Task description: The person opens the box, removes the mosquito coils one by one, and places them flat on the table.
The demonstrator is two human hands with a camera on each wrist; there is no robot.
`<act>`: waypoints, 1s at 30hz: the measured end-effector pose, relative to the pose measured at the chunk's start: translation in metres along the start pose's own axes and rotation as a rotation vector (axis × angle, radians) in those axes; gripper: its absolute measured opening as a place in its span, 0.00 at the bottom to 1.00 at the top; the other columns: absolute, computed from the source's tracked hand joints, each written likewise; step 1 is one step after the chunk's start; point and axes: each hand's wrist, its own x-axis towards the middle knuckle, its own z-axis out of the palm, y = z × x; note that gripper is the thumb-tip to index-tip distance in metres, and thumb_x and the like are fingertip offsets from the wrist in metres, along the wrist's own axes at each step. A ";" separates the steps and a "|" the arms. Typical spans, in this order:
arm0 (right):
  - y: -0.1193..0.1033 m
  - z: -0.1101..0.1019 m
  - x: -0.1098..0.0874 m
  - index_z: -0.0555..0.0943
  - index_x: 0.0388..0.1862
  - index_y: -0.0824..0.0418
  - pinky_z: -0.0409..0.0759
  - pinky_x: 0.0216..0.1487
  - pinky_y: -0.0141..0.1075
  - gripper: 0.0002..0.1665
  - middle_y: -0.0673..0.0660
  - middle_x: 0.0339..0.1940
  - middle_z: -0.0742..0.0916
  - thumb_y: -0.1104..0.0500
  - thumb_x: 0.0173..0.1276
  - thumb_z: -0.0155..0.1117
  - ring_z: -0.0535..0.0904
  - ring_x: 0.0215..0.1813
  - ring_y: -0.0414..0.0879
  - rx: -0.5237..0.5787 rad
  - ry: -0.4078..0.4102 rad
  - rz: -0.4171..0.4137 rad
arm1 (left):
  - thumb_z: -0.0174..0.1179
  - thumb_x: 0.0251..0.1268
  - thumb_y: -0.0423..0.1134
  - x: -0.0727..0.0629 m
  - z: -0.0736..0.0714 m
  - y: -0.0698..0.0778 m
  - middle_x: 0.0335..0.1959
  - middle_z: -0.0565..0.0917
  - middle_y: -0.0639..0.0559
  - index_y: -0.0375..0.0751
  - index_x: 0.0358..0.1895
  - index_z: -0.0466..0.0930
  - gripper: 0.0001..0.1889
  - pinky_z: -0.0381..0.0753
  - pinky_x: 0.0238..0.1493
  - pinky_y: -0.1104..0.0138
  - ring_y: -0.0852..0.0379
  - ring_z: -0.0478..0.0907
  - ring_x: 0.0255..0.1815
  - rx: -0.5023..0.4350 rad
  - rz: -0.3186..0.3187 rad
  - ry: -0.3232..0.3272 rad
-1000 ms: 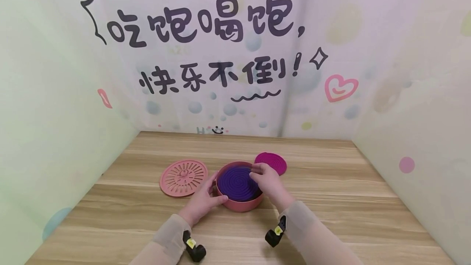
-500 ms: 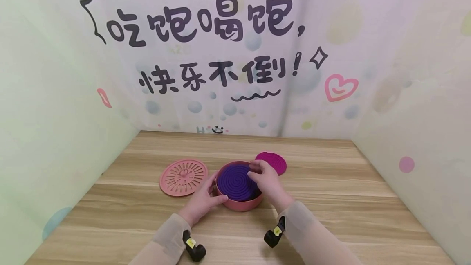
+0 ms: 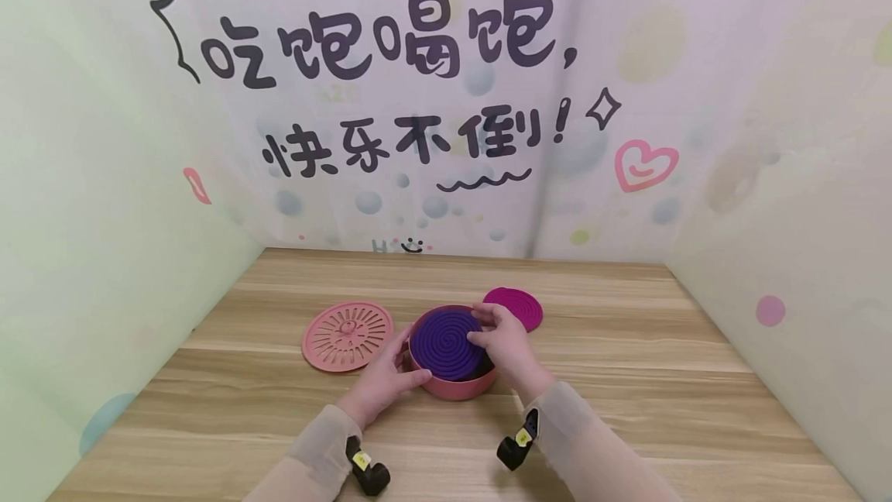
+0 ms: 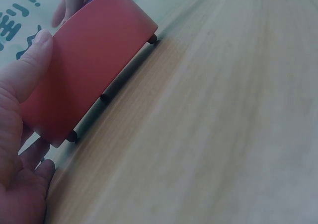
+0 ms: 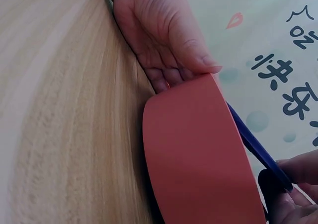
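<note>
A round pink mosquito coil holder (image 3: 456, 389) stands on small dark feet on the table. My left hand (image 3: 383, 383) grips its left side, the thumb at the near rim and the fingers around the far side. In the left wrist view that thumb lies along the holder's wall (image 4: 89, 65). A purple mosquito coil (image 3: 446, 343) sits tilted in the holder's mouth, its right edge raised. My right hand (image 3: 507, 339) pinches that edge; in the right wrist view the coil (image 5: 256, 147) shows edge-on between thumb and finger. The holder's inside is mostly hidden.
A pink slotted lid (image 3: 348, 337) with a small knob lies to the left of the holder. Behind the right hand lies a magenta coil (image 3: 516, 308). Printed cloth walls (image 3: 446, 99) close off the wooden table (image 3: 627, 378) at the back and both sides.
My right hand has shifted slightly left, and the purple coil's right edge has come up with it. More of the dark inside shows at the right. The left hand stays on the holder.
</note>
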 end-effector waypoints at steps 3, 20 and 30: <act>0.000 0.000 -0.001 0.71 0.65 0.65 0.70 0.65 0.51 0.29 0.62 0.62 0.77 0.70 0.64 0.63 0.71 0.64 0.57 0.005 0.003 0.004 | 0.69 0.57 0.34 0.004 -0.001 -0.009 0.72 0.61 0.39 0.36 0.75 0.52 0.44 0.55 0.72 0.48 0.40 0.58 0.72 -0.011 -0.005 -0.004; -0.003 0.001 -0.001 0.75 0.61 0.68 0.76 0.59 0.46 0.25 0.66 0.56 0.81 0.69 0.63 0.62 0.79 0.53 0.52 0.100 -0.033 0.090 | 0.69 0.56 0.35 0.012 -0.004 -0.029 0.73 0.60 0.41 0.40 0.76 0.51 0.46 0.56 0.71 0.49 0.42 0.59 0.71 -0.024 0.000 -0.018; -0.003 0.000 -0.001 0.65 0.68 0.66 0.85 0.41 0.44 0.33 0.68 0.54 0.80 0.73 0.64 0.58 0.83 0.43 0.50 0.249 -0.143 0.113 | 0.70 0.56 0.38 0.011 -0.004 -0.027 0.73 0.60 0.42 0.41 0.76 0.51 0.47 0.56 0.72 0.51 0.44 0.60 0.72 -0.021 0.003 -0.023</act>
